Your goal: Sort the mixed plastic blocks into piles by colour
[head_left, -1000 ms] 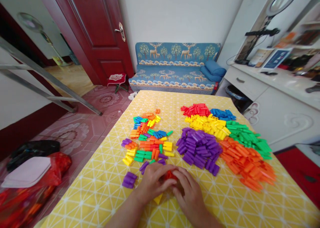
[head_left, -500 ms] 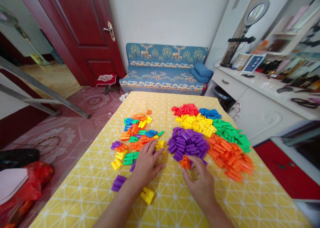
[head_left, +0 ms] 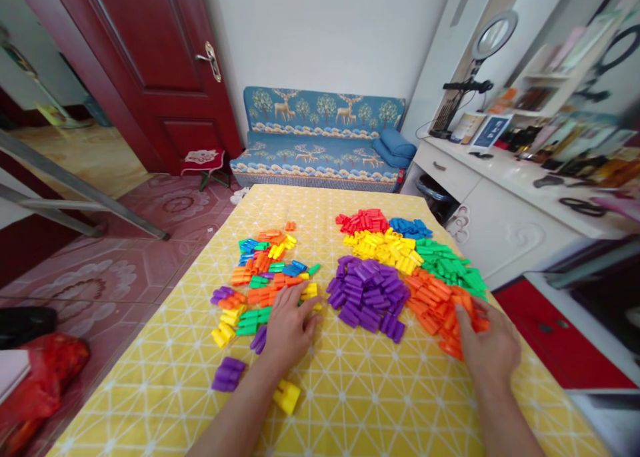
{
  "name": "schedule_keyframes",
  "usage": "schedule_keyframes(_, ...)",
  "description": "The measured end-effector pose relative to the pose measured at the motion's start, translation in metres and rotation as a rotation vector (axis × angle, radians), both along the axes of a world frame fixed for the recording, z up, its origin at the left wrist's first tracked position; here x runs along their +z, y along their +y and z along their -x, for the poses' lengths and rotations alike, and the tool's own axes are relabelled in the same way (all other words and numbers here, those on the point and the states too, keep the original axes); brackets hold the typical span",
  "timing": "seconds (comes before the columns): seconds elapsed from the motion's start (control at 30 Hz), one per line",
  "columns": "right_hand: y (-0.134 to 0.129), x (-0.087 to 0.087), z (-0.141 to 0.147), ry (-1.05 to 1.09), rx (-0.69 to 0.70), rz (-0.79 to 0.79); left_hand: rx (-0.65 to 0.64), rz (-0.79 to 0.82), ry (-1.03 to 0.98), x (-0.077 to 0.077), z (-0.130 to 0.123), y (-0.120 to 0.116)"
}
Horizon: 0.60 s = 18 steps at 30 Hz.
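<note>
My right hand [head_left: 493, 340] is over the orange heap at the right, thumb and fingers closed round an orange plastic tube block [head_left: 466, 302]. Part of that block is hidden by the fingers. On the left, my left hand [head_left: 291, 320] lies with fingers spread at the edge of a mixed scatter of blocks, close to yellow pieces [head_left: 311, 290] and orange pieces [head_left: 274, 295]. Green blocks [head_left: 253, 321] sit just left of it. A purple block [head_left: 229, 374] and a yellow block [head_left: 287, 395] lie on either side of my left forearm.
Sorted heaps stand on the right: purple [head_left: 367, 291], yellow [head_left: 385, 249], red [head_left: 363, 221], blue [head_left: 411, 228] and green [head_left: 450, 265]. The table has a yellow patterned cloth [head_left: 345, 403]. Beyond are a blue sofa [head_left: 320, 150] and a white dresser [head_left: 465, 177].
My right hand has carried the orange block from in front of the purple heap rightward to the orange heap. My left hand stays by the mixed blocks. The camera view has shifted slightly.
</note>
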State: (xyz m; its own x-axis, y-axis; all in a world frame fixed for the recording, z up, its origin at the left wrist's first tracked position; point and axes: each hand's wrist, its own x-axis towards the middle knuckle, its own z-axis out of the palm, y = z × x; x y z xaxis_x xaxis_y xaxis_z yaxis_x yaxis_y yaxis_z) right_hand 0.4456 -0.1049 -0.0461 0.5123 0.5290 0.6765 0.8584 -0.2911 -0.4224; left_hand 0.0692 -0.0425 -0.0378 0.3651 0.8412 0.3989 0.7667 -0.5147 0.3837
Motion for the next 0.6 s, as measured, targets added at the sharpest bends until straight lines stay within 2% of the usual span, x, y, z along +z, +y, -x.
schedule_keyframes(0.17,0.001,-0.001,0.002,-0.061,0.055,-0.041,0.014,-0.001,-0.021,0.0,0.0,0.0)
schedule_keyframes(0.27,0.001,0.011,0.015,-0.077,0.1,-0.191,0.027,-0.002,-0.026,0.0,-0.001,0.0)
schedule_keyframes(0.33,0.003,0.023,0.037,-0.033,0.168,-0.274,0.031,0.0,-0.028,0.001,-0.001,-0.001)
schedule_keyframes(0.4,0.005,0.035,0.072,0.056,0.323,-0.268,0.033,0.006,-0.033,0.001,-0.001,-0.001)
schedule_keyframes(0.47,0.009,0.041,0.116,0.139,0.573,-0.179,0.038,0.01,-0.043,0.002,-0.001,-0.002)
schedule_keyframes(0.53,0.015,0.038,0.162,0.183,0.838,-0.05,0.047,0.016,-0.06,0.002,-0.002,-0.002)
schedule_keyframes(0.6,0.023,0.028,0.203,0.194,0.997,0.07,0.056,0.019,-0.095,0.001,-0.002,-0.003)
